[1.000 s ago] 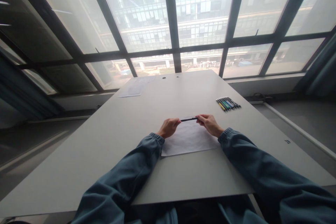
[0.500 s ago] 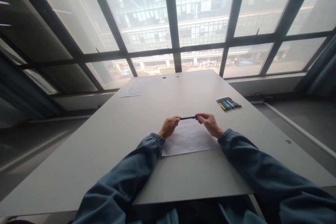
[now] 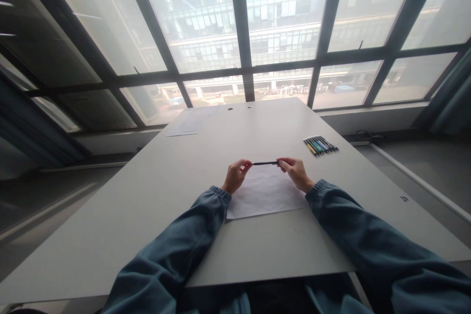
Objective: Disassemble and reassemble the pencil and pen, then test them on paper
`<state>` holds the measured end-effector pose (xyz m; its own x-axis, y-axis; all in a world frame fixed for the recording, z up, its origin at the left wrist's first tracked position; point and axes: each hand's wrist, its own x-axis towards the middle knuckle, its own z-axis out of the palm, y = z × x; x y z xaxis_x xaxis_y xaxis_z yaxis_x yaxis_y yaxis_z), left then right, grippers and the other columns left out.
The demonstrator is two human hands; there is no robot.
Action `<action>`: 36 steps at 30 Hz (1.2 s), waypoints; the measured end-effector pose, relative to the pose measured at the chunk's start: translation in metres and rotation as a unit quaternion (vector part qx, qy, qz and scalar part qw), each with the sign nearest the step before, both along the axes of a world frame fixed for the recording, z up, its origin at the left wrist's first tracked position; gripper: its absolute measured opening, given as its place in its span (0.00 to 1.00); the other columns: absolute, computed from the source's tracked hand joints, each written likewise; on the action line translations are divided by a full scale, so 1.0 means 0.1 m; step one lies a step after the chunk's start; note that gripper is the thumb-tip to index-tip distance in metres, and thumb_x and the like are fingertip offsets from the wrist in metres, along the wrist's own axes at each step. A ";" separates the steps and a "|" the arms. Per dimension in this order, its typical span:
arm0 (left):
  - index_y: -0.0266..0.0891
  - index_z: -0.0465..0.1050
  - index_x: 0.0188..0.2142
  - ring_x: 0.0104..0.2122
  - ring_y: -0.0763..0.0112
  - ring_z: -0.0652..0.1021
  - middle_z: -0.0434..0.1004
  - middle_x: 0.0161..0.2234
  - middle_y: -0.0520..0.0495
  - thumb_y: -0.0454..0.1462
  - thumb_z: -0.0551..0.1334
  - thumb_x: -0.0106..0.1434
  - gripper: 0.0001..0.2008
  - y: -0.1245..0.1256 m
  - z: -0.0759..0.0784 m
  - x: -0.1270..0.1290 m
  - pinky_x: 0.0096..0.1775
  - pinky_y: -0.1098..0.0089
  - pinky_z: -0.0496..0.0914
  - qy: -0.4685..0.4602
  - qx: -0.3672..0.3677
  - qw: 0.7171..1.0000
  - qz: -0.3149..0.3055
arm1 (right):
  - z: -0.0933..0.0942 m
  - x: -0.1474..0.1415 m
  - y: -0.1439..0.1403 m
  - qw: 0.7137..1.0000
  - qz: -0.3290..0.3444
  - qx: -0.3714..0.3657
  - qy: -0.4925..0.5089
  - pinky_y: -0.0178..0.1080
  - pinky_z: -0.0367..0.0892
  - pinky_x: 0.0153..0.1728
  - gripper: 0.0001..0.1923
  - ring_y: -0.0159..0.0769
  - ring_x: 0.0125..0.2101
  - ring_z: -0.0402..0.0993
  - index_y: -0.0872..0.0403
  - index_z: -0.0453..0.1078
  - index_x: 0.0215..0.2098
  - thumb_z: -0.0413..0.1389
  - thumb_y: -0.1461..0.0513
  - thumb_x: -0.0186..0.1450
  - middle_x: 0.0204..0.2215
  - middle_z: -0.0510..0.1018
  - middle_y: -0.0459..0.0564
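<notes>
A slim black pen [image 3: 265, 163] is stretched level between my two hands, above the far edge of a white sheet of paper [image 3: 268, 194]. My left hand [image 3: 236, 174] pinches its left end between thumb and fingertips. The other end is gripped by my right hand [image 3: 293, 171], whose fingers cover that tip. Both wrists rest near the sides of the sheet, which lies flat on the white table [image 3: 154, 206]. Whether the pen has a cap is too small to make out.
To the right, several pens [image 3: 320, 145] lie side by side in a row, with yellow, green, blue and black barrels. Other sheets of paper [image 3: 184, 126] lie at the table's far left. A small dark object [image 3: 404, 198] sits near the right edge. Large windows [image 3: 283, 14] stand behind the table.
The pen has risen slightly, and more of its length shows between my hands. My right fingers have shifted a little to the right along it.
</notes>
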<state>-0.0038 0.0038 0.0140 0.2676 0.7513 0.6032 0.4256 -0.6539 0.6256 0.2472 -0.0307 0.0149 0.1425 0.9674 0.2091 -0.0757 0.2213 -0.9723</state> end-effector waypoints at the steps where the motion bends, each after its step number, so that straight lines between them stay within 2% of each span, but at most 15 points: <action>1: 0.38 0.76 0.38 0.33 0.69 0.80 0.82 0.34 0.46 0.43 0.61 0.67 0.10 0.00 0.00 0.00 0.30 0.72 0.73 0.000 -0.001 1.000 0.001 | 0.00 0.00 0.00 1.000 0.001 -0.001 0.000 0.37 0.62 0.24 0.18 0.33 0.23 0.67 0.59 0.80 0.37 0.64 0.54 0.55 0.22 0.77 0.50; 23: 0.37 0.74 0.31 0.29 0.71 0.78 0.79 0.28 0.48 0.46 0.54 0.71 0.19 -0.03 0.04 -0.01 0.33 0.72 0.70 0.046 -0.012 0.999 0.004 | 0.00 0.00 -0.01 1.000 0.008 0.011 -0.010 0.37 0.63 0.24 0.18 0.33 0.23 0.67 0.58 0.80 0.37 0.64 0.53 0.55 0.23 0.78 0.50; 26: 0.37 0.75 0.35 0.32 0.69 0.79 0.80 0.31 0.46 0.46 0.52 0.72 0.19 -0.02 0.03 -0.02 0.35 0.70 0.71 0.051 -0.009 0.999 0.002 | -0.01 0.01 0.00 1.000 0.006 0.015 -0.011 0.37 0.63 0.25 0.19 0.33 0.24 0.68 0.58 0.80 0.38 0.64 0.52 0.56 0.23 0.78 0.50; 30: 0.38 0.73 0.48 0.38 0.68 0.79 0.80 0.38 0.44 0.45 0.53 0.72 0.16 -0.02 0.03 -0.02 0.37 0.69 0.72 0.032 0.004 0.999 0.009 | -0.02 0.01 0.00 1.000 0.005 0.015 -0.003 0.37 0.63 0.25 0.18 0.33 0.23 0.67 0.58 0.80 0.38 0.64 0.53 0.56 0.23 0.79 0.50; 36: 0.40 0.73 0.46 0.37 0.69 0.77 0.78 0.37 0.46 0.42 0.62 0.67 0.11 -0.02 0.04 0.00 0.37 0.69 0.72 0.034 0.053 0.998 0.002 | -0.01 0.00 0.00 1.000 0.001 0.013 -0.005 0.37 0.63 0.24 0.19 0.33 0.23 0.67 0.58 0.80 0.37 0.64 0.52 0.56 0.23 0.78 0.51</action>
<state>-0.0039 0.0017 0.0178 0.3089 0.6855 0.6593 0.4675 -0.7131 0.5224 0.2474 -0.0305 0.0143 0.1388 0.9617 0.2364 -0.0654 0.2471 -0.9668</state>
